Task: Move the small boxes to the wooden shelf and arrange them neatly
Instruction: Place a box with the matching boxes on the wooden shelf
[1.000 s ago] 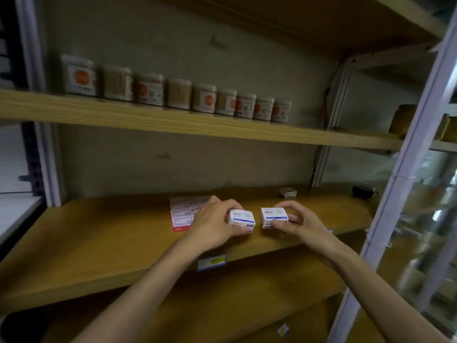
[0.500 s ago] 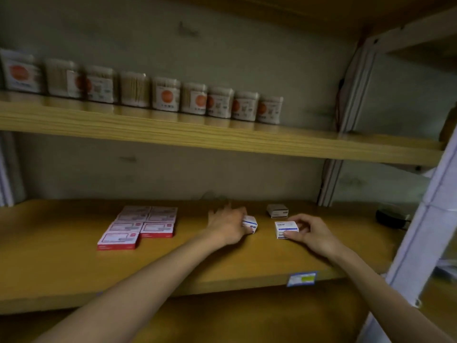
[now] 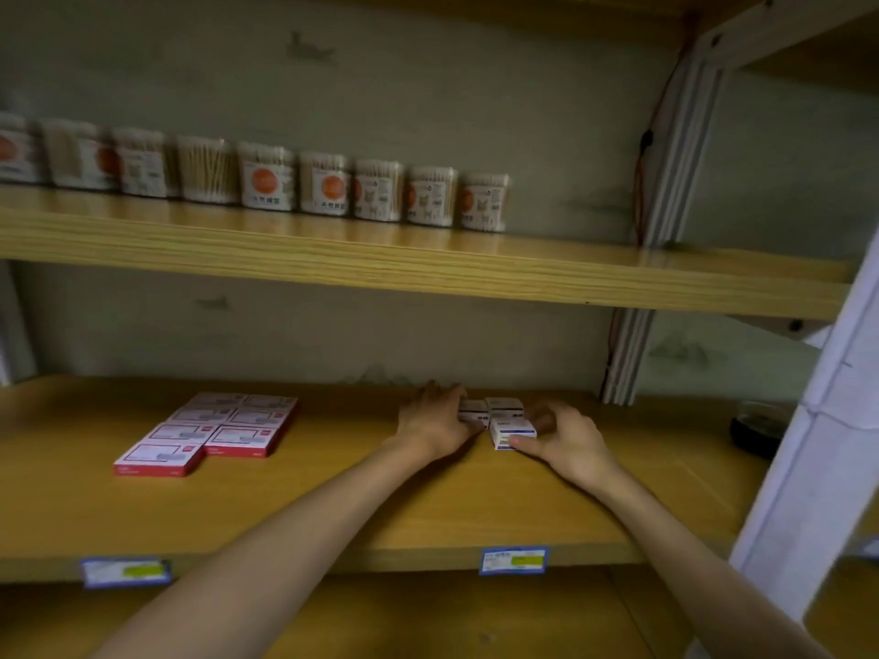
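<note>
Three small white-and-blue boxes sit close together toward the back of the wooden shelf (image 3: 333, 506). My left hand (image 3: 435, 420) holds the left box (image 3: 473, 411), which it partly hides. My right hand (image 3: 563, 437) pinches the front right box (image 3: 511, 432) with thumb and fingers. A third small box (image 3: 504, 405) lies just behind that one, near the wall, touched by neither hand that I can see.
Several flat red-and-white boxes (image 3: 214, 432) lie in rows on the shelf's left. Jars of cotton swabs (image 3: 266, 180) line the upper shelf. A dark round object (image 3: 756, 428) sits at the right by a white post (image 3: 808, 449). Blue price tags (image 3: 513, 560) mark the front edge.
Both hands have carried their boxes from the shelf's front edge to the back, setting them beside the box that lay there. The camera moved closer.
</note>
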Demonstrator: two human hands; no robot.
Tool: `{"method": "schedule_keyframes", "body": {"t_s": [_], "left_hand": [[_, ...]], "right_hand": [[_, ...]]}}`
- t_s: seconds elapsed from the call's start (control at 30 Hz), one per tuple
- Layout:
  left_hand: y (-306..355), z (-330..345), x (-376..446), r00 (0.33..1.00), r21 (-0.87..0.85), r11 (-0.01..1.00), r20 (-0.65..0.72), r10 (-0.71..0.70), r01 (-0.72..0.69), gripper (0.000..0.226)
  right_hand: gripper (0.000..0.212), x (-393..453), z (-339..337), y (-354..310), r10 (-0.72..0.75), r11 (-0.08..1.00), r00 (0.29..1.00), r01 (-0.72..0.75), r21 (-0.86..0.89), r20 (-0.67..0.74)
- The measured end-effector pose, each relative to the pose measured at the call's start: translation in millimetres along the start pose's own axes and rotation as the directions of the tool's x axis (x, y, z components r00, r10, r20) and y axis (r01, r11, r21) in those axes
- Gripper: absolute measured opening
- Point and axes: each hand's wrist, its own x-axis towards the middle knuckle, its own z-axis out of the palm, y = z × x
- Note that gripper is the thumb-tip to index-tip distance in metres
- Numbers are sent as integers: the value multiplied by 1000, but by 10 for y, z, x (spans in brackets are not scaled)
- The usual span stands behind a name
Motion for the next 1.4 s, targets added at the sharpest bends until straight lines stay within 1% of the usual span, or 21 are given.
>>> {"method": "schedule_keyframes", "body": {"t_s": [0.17, 0.33, 0.43, 0.53, 0.57, 0.63, 0.73, 0.83, 0.9, 1.0, 1.1, 1.2, 1.4], "left_hand": [[47, 66, 17, 998, 8, 1000, -58, -2, 2, 53], [16, 67, 2, 997, -27, 999, -81, -20, 18, 61], [1, 39, -21, 996, -58, 998, -92, -25, 19, 58], [-13, -22, -79, 996, -64, 998, -82, -17, 12, 61], [-23, -61, -114, 996, -62, 998, -86, -4, -1, 59], [-79, -168, -206, 993, -40, 998, -108, 42, -46, 47], [-247, -394, -429, 981, 45, 992, -149, 122, -117, 35], [-493, -613, -724, 962, 141, 980, -217, 167, -138, 36], [-676, -748, -958, 953, 159, 982, -268, 143, -102, 38], [-985, -942, -1351, 950, 185, 982, -297, 95, -40, 42], [-1360, -1125, -1784, 947, 170, 985, -320, 43, 13, 42], [-1780, -1298, -2211, 935, 176, 982, -354, -2, 69, 36], [-2757, -1717, -3083, 905, 112, 986, -421, -67, 125, 29]], "right_hand": [[51, 28, -12, 3, -35, 999, 999, 35, -19, -20], [50, 33, 13, -3, -40, 998, 998, 38, -45, -46], [51, 35, 13, 17, -44, 998, 999, 43, -49, -28], [55, 19, -11, 8, -46, 997, 999, 45, -63, -22], [54, -2, -19, -7, -51, 996, 998, 48, -75, -37], [45, -60, -19, -54, -96, 990, 992, 86, -110, -81], [31, -160, 45, -215, -219, 971, 970, 205, -127, -108], [29, -276, 184, -535, -304, 952, 950, 300, -67, -67], [26, -376, 309, -817, -365, 931, 930, 365, -21, -36], [22, -559, 529, -1286, -449, 892, 893, 449, 49, 2], [20, -770, 797, -1780, -514, 857, 856, 511, 74, 43], [20, -990, 1080, -2291, -568, 821, 822, 562, 104, 42], [18, -1483, 1689, -3227, -635, 768, 770, 621, 157, 62]]}}
